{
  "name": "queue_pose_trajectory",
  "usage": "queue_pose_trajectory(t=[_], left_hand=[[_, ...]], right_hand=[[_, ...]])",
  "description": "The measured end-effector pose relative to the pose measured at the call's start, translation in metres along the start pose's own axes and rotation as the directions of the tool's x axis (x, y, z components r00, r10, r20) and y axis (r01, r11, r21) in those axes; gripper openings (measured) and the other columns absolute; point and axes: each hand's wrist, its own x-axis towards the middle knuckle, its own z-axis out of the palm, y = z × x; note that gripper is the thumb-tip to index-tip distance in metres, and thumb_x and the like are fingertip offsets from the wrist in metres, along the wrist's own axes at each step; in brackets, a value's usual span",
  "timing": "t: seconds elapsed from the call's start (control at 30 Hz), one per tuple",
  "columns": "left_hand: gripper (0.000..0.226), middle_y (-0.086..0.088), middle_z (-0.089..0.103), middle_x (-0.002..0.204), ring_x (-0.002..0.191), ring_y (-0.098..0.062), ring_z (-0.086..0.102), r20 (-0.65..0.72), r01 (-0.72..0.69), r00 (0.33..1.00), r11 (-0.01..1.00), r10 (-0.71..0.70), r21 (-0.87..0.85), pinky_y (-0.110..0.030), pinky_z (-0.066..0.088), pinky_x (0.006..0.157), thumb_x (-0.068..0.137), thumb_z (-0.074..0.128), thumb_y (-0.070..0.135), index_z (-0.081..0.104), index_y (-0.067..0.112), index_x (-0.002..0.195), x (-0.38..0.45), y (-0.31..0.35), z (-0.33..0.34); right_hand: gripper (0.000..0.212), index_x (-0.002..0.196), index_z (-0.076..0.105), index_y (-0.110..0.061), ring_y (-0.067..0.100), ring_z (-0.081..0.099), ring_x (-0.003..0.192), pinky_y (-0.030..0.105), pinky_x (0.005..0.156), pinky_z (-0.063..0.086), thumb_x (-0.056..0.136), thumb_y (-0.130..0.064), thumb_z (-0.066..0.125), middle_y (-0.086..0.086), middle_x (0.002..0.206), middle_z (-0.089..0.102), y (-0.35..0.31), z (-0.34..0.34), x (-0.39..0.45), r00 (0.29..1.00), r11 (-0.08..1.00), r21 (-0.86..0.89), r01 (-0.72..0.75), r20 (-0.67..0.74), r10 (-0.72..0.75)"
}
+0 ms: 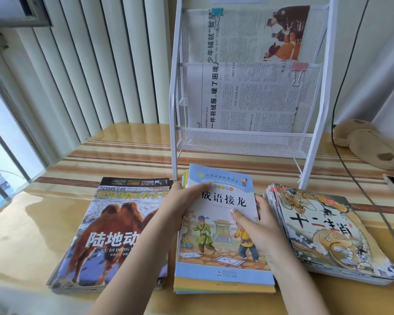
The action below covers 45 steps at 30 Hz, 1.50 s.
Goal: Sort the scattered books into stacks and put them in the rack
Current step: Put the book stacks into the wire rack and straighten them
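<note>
Both hands grip the middle stack of books on the desk (27, 235), in front of the white rack (243, 142).

The left hand (180, 198) and right hand (257, 226) clasp the middle stack (221, 253) from either side, thumbs laid on its light blue top cover with two cartoon children, other fingers curled round its edges. Lower covers poke out unevenly. Just left of the left fingers lies the camel-cover stack (114, 233); just right of the right fingers, the dragon-cover stack (323, 230). Narrow gaps separate them. Beyond the fingers, the rack's bottom mesh shelf sits open.
</note>
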Motion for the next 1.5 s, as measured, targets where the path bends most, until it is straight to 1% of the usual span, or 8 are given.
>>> queue_pose_trajectory(t=[0.17,0.37,0.7,0.87,1.03,1.23,1.4,1.5], left_hand=[[0.059,-0.009,0.071,0.091,0.067,-0.019,0.071,-0.144,-0.262,0.95,0.958,0.278,0.117,-0.029,0.057,0.056,0.065,0.084,0.035,0.054,0.012,0.11,-0.021,0.013,0.002],[0.056,-0.006,0.069,0.106,0.095,-0.023,0.068,0.105,-0.628,0.772,0.778,0.627,-0.032,-0.035,0.058,0.075,0.068,0.08,0.028,0.05,0.019,0.115,-0.034,0.042,-0.001],[0.072,-0.009,0.067,0.114,0.105,-0.021,0.066,0.159,-0.589,0.788,0.803,0.595,-0.085,-0.027,0.054,0.082,0.064,0.08,0.03,0.049,0.01,0.126,-0.003,0.012,0.007],[0.052,-0.002,0.07,0.099,0.088,-0.008,0.068,0.104,-0.646,0.755,0.762,0.647,-0.046,-0.018,0.052,0.072,0.069,0.078,0.012,0.054,0.004,0.114,0.001,0.016,0.015],[0.047,-0.002,0.068,0.099,0.089,-0.007,0.066,0.076,-0.828,0.561,0.56,0.825,0.031,-0.02,0.051,0.076,0.065,0.082,0.03,0.056,0.022,0.103,0.009,0.08,0.017],[0.056,-0.003,0.062,0.105,0.096,-0.012,0.063,0.05,-0.956,0.293,0.291,0.955,0.045,-0.024,0.052,0.084,0.068,0.08,0.025,0.048,0.011,0.112,0.034,0.202,0.033],[0.074,-0.006,0.067,0.109,0.103,-0.023,0.064,0.079,-0.914,0.377,0.357,0.923,0.193,-0.044,0.053,0.091,0.066,0.079,0.045,0.052,0.003,0.121,0.098,0.223,0.027],[0.076,0.003,0.065,0.107,0.112,-0.024,0.054,0.079,-0.836,0.459,0.401,0.885,0.375,-0.041,0.047,0.096,0.062,0.069,0.071,0.058,0.017,0.114,0.131,0.199,0.015]], right_hand=[[0.049,0.123,0.041,-0.036,-0.013,0.058,0.078,0.01,0.057,0.046,0.083,-0.027,0.068,-0.021,0.103,0.06,-0.019,0.0,-0.006,0.997,0.991,0.127,0.038,0.067,-0.047],[0.088,0.112,0.059,-0.019,-0.002,0.067,0.085,0.01,0.054,0.048,0.04,-0.065,0.081,-0.012,0.095,0.073,-0.062,0.0,0.001,0.965,0.943,0.221,0.25,0.02,-0.261],[0.11,0.118,0.048,-0.015,-0.008,0.064,0.071,0.01,0.041,0.043,0.03,-0.075,0.076,-0.025,0.083,0.069,-0.06,0.004,0.008,0.918,0.896,0.208,0.392,-0.018,-0.397],[0.088,0.11,0.052,-0.023,-0.005,0.065,0.086,0.008,0.065,0.048,0.04,-0.07,0.079,-0.021,0.09,0.07,-0.06,0.009,0.017,0.9,0.873,0.219,0.435,-0.108,-0.422],[0.09,0.117,0.05,-0.016,-0.004,0.066,0.083,0.009,0.059,0.048,0.045,-0.063,0.078,-0.018,0.089,0.071,-0.114,0.006,0.04,0.829,0.802,0.212,0.558,-0.109,-0.548],[0.032,0.101,0.055,-0.028,-0.007,0.064,0.089,0.016,0.078,0.05,0.074,-0.026,0.071,-0.019,0.089,0.068,-0.226,0.0,0.098,0.688,0.668,0.168,0.725,-0.133,-0.714],[0.058,0.12,0.053,-0.013,-0.008,0.064,0.085,0.031,0.069,0.056,0.07,-0.034,0.076,-0.013,0.101,0.066,-0.237,0.006,0.152,0.732,0.724,0.107,0.681,-0.088,-0.676],[0.066,0.122,0.047,-0.012,-0.017,0.059,0.082,0.011,0.063,0.05,0.067,-0.034,0.076,-0.014,0.103,0.061,-0.207,0.013,0.175,0.754,0.749,0.095,0.656,-0.058,-0.654]])
